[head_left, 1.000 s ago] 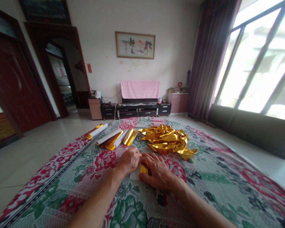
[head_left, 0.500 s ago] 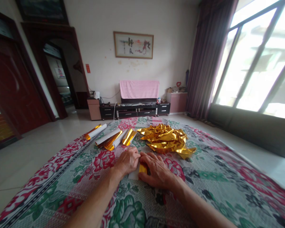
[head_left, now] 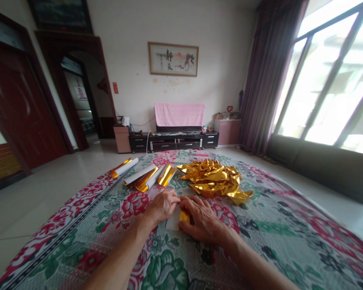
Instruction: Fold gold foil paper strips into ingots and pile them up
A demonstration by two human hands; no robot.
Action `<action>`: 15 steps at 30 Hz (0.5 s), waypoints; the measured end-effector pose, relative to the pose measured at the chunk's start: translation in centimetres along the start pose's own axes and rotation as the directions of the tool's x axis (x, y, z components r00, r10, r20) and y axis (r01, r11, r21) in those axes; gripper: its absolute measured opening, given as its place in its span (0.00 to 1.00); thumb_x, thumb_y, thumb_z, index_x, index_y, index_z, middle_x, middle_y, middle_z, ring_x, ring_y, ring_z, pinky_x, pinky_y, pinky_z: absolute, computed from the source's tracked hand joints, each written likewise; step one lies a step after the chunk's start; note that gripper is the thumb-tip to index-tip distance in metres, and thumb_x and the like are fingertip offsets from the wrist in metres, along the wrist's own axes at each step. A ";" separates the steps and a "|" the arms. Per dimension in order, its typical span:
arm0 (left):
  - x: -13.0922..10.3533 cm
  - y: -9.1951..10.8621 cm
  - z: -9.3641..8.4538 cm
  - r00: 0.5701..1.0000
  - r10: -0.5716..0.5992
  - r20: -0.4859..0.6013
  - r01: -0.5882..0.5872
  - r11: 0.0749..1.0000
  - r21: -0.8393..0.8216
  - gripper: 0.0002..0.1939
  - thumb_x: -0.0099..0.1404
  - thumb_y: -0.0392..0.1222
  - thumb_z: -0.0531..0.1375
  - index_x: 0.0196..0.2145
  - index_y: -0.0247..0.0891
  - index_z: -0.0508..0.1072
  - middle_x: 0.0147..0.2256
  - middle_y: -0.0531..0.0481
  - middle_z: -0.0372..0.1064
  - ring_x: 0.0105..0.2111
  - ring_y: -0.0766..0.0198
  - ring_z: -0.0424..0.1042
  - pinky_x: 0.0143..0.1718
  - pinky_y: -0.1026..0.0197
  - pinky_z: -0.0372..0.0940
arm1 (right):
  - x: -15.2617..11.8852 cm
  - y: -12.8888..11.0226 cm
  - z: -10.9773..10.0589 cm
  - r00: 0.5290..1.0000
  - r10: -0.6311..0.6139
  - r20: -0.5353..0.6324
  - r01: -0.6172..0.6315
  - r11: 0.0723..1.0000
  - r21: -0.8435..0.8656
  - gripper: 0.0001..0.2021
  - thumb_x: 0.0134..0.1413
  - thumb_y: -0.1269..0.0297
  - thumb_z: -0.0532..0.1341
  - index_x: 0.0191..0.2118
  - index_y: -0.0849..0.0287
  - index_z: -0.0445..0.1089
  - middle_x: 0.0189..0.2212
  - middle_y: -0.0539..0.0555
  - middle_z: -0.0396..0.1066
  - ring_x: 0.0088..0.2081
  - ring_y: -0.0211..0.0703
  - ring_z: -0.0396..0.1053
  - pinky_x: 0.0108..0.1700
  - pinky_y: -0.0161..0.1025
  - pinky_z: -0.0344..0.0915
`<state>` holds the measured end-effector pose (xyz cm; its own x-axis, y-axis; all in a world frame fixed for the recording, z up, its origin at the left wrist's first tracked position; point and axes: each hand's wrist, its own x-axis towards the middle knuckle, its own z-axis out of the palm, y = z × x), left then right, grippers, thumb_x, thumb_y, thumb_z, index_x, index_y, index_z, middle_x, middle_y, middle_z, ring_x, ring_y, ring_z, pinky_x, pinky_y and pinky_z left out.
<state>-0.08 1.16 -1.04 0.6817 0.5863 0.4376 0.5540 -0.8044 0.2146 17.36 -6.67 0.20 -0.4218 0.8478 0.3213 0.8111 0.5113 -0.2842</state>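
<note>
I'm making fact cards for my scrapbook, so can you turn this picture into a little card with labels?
Left hand: fingers bent at the top of a small gold and white sheet
Right hand: palm down over that sheet
Gold pile: shiny folded pieces, beyond the hands
Curled sheets: gold and white, left of the pile
Table cover: flowery cloth
Back of room: pink cloth, framed picture above it

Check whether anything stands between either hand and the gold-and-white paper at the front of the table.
Nothing visible does. The right hand lies directly on the paper, and the left hand is right at its far edge. The gold foil pile and the rolled sheets lie beyond both hands.
</note>
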 end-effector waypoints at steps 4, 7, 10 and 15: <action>0.0 0.3 0.0 1.000 -0.021 -0.009 0.021 1.000 0.007 0.13 0.61 0.33 0.50 0.31 0.38 0.75 0.31 0.48 0.68 0.35 0.65 0.66 0.39 0.63 0.62 | 0.0 0.0 0.0 1.000 -0.007 -0.012 0.007 1.000 0.007 0.16 0.46 0.57 0.58 0.42 0.54 0.62 0.50 0.52 0.62 0.51 0.48 0.55 0.49 0.44 0.52; 0.1 0.4 0.0 1.000 -0.029 -0.005 0.030 1.000 0.007 0.13 0.61 0.34 0.50 0.31 0.38 0.75 0.31 0.48 0.67 0.35 0.65 0.66 0.38 0.63 0.62 | -0.1 -0.1 -0.2 1.000 -0.005 0.001 0.005 1.000 0.014 0.16 0.46 0.57 0.57 0.43 0.53 0.62 0.51 0.52 0.61 0.52 0.48 0.54 0.50 0.45 0.51; 0.1 0.5 0.0 0.999 -0.042 -0.005 0.042 0.999 0.016 0.13 0.61 0.34 0.50 0.30 0.38 0.74 0.30 0.49 0.67 0.35 0.65 0.65 0.38 0.63 0.62 | -0.1 -0.1 -0.3 1.000 -0.007 0.010 0.007 1.000 0.015 0.16 0.47 0.57 0.56 0.43 0.53 0.62 0.52 0.52 0.60 0.53 0.48 0.54 0.51 0.45 0.51; 0.0 0.8 0.2 0.997 -0.077 -0.014 0.077 0.997 0.030 0.12 0.62 0.35 0.50 0.31 0.38 0.74 0.32 0.49 0.67 0.35 0.64 0.65 0.38 0.63 0.62 | 0.0 -0.1 -0.2 1.000 -0.007 0.002 0.007 1.000 0.026 0.17 0.47 0.57 0.56 0.44 0.53 0.62 0.54 0.52 0.58 0.54 0.48 0.53 0.51 0.46 0.51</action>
<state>0.46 0.59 -1.03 0.6303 0.6447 0.4324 0.6191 -0.7535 0.2210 17.39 -6.77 0.43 -0.4284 0.8443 0.3220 0.7974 0.5208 -0.3049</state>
